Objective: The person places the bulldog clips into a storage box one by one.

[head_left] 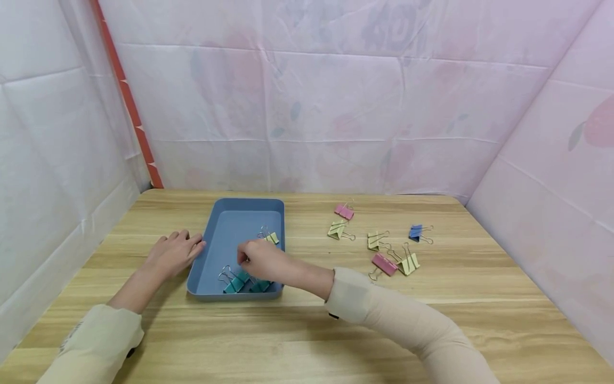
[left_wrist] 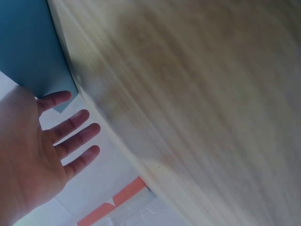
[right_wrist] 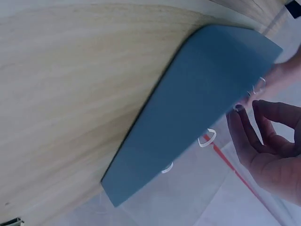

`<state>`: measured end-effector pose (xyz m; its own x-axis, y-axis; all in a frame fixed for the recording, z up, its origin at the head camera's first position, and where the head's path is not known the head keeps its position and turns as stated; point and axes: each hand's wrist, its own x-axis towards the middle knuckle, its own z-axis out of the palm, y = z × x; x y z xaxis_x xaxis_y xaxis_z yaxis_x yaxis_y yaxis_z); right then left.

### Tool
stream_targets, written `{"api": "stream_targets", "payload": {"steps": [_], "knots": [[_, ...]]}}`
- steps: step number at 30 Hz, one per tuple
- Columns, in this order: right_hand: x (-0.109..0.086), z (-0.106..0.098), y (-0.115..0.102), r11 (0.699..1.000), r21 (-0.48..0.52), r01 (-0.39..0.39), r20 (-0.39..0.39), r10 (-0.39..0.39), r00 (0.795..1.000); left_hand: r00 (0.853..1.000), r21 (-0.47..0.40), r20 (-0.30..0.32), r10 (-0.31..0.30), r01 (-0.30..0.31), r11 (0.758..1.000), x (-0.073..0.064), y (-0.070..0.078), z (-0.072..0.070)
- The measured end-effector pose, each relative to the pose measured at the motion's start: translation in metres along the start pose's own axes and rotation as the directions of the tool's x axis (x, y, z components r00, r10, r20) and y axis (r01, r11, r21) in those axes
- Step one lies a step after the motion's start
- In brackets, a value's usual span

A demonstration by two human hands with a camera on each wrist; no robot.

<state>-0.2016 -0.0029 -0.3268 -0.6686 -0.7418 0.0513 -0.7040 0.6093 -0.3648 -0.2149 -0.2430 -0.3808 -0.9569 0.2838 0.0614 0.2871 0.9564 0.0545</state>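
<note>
While the left hand, fingers relaxed, touches the tray, the right hand — grip indeterminable — curls above it; its forearm obstructs the rim, pink clips beyond.

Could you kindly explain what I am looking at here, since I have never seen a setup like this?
Of course. There is no machine here: a person is working with two bare hands. The wide picture comes from a camera on the head, looking forward and down. The other two come from cameras on the left and right wrists.

On the wooden table sits a blue-grey tray with teal clips and a yellow one inside. To its right lie pink clips, yellow clips and a blue clip.

The left hand is at the tray's left edge, holding nothing. The right hand is over the tray with curled fingers; I cannot tell whether it holds a clip.
</note>
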Motion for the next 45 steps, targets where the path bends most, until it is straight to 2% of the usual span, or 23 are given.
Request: {"api": "stream_targets", "payload": {"steps": [5,10,12,21,27,39,45], "knots": [[-0.013,-0.014,0.003,0.999,0.03,0.027,-0.089,-0.024,0.996,1.0,0.001,-0.001,0.0,0.0,1.0,0.0,0.0,0.0],[-0.026,-0.024,0.009,0.997,0.027,0.074,-0.174,-0.068,0.982,1.0,-0.004,-0.002,-0.005,0.005,1.0,0.0,0.0,0.0],[-0.032,-0.027,0.011,0.996,0.032,0.082,-0.187,-0.075,0.979,1.0,-0.005,0.0,-0.006,0.006,1.0,0.0,0.0,0.0],[-0.062,-0.036,0.022,0.992,0.122,0.03,-0.213,-0.003,0.977,1.0,0.0,0.002,-0.007,0.007,1.0,0.0,0.001,0.001],[-0.084,-0.04,0.036,0.992,0.122,0.032,-0.259,0.001,0.966,1.0,-0.001,0.0,-0.002,0.002,1.0,0.0,0.003,0.0],[-0.119,-0.049,0.064,0.985,0.14,-0.097,-0.265,0.131,0.955,1.0,-0.005,0.012,-0.007,0.007,1.0,0.002,0.003,0.0],[-0.135,-0.058,0.075,0.972,0.15,-0.183,-0.256,0.216,0.942,1.0,0.0,0.01,-0.008,0.008,1.0,0.002,0.003,0.0]]}}
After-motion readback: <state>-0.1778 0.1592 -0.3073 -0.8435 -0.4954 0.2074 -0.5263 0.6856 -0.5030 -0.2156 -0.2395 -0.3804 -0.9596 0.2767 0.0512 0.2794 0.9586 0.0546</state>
